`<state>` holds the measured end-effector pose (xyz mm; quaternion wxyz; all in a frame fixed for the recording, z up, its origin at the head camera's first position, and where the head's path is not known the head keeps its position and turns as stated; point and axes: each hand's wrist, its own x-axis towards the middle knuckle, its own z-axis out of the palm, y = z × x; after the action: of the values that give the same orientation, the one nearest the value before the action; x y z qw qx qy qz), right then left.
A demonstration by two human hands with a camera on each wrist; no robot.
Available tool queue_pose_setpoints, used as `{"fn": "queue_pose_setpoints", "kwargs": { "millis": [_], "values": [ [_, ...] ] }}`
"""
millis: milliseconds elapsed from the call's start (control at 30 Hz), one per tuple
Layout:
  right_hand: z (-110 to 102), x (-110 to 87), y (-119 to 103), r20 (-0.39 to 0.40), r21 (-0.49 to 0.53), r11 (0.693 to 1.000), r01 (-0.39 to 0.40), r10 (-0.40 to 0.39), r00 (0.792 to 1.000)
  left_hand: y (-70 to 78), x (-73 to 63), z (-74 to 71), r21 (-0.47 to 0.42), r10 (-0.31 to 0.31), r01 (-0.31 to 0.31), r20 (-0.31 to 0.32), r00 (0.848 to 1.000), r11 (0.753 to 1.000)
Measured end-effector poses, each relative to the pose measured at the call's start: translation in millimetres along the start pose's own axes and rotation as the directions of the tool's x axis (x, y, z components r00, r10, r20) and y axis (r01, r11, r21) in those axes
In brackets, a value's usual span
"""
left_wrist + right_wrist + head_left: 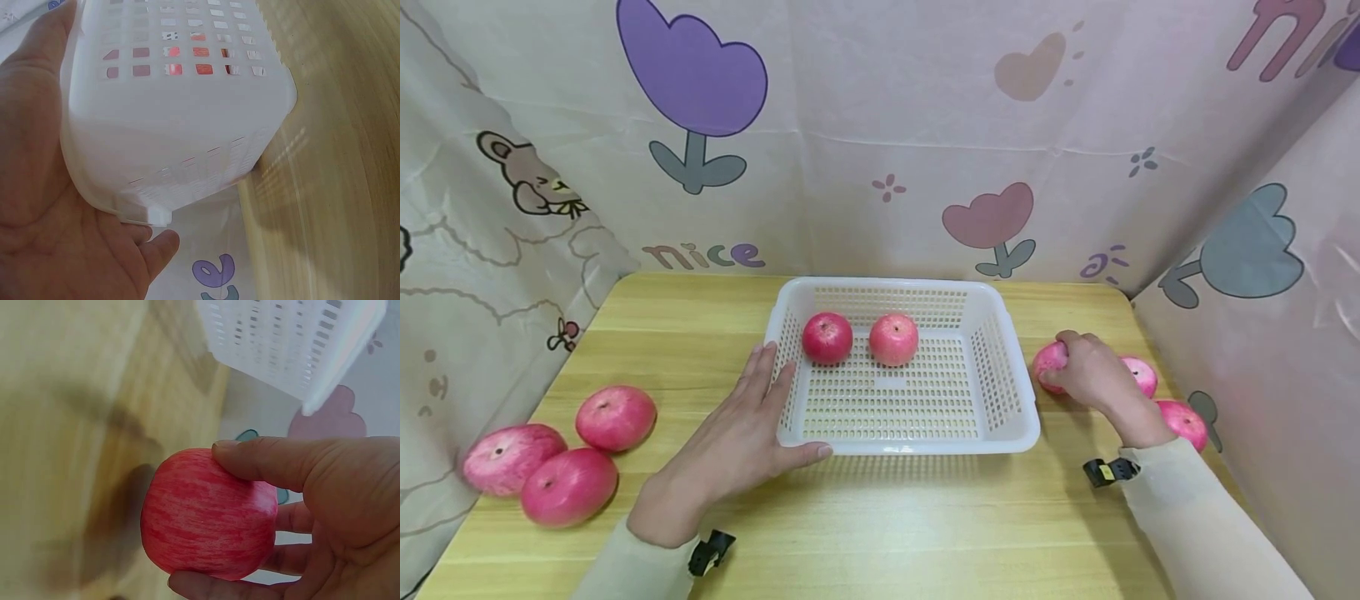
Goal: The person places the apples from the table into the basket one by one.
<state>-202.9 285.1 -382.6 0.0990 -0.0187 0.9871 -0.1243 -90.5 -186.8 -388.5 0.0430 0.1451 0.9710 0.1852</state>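
Observation:
A white plastic basket (895,447) with a grid of holes stands mid-table, two red apples, one (827,338) at the left and a paler one (894,340) beside it, lying inside near the back wall. My left hand (737,442) rests with spread, straight fingers against the basket's left front corner. In the left wrist view the palm lies along the rim. To the right of the basket, my right hand (1093,371) grips an apple (209,515), thumb on one side and fingers round the other. The apple is close over the table in the right wrist view.
Two more apples, one (1141,377) partly behind the right hand and one (1183,423) by the right wrist, lie near the table's right edge. Three apples (571,486) cluster at the left. A patterned curtain (850,167) hangs behind the wooden table (880,533).

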Motion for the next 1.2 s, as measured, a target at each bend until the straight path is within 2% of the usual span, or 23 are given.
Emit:
{"fn": "queue_pose_setpoints", "kwargs": {
  "millis": [200,333,500,633,733,867,1100,1200],
  "values": [
    [-28,-6.4,-4,-0.060,0.017,1.000,0.005,-0.004,0.998,-0.5,0.1,-0.1,-0.001,0.002,-0.002,-0.002,1.000,1.000],
    [-53,-8.4,-16,-0.097,0.028,0.999,0.028,-0.025,0.995,-0.9,1.0,0.6,0.000,-0.003,0.003,0.004,1.000,1.000],
    [-82,-7.0,-49,-0.136,0.017,0.996,0.087,-0.084,0.987,-1.4,2.3,0.9,0.002,-0.007,0.007,0.012,1.000,1.000],
    [-96,-3.8,-83,-0.154,-0.004,0.988,0.151,-0.150,0.977,-1.6,2.9,0.3,0.005,-0.001,0.001,0.013,1.000,1.000],
    [-95,2.7,-109,-0.157,-0.019,0.976,0.217,-0.217,0.963,-1.7,2.5,-0.3,0.012,0.002,-0.002,0.011,1.000,1.000],
    [-78,14.7,-133,-0.120,-0.066,0.955,0.288,-0.295,0.948,-2.1,1.2,-1.6,0.031,0.012,-0.012,0.004,1.000,0.999],
    [-45,31.6,-146,-0.037,-0.173,0.919,0.354,-0.365,0.930,-1.2,1.7,-3.2,0.070,0.044,-0.043,-0.006,0.999,0.997],
    [-37,37.1,-148,-0.009,-0.183,0.911,0.369,-0.376,0.926,-1.2,1.3,-3.3,0.074,0.043,-0.043,-0.004,0.999,0.996]
  ]
}}
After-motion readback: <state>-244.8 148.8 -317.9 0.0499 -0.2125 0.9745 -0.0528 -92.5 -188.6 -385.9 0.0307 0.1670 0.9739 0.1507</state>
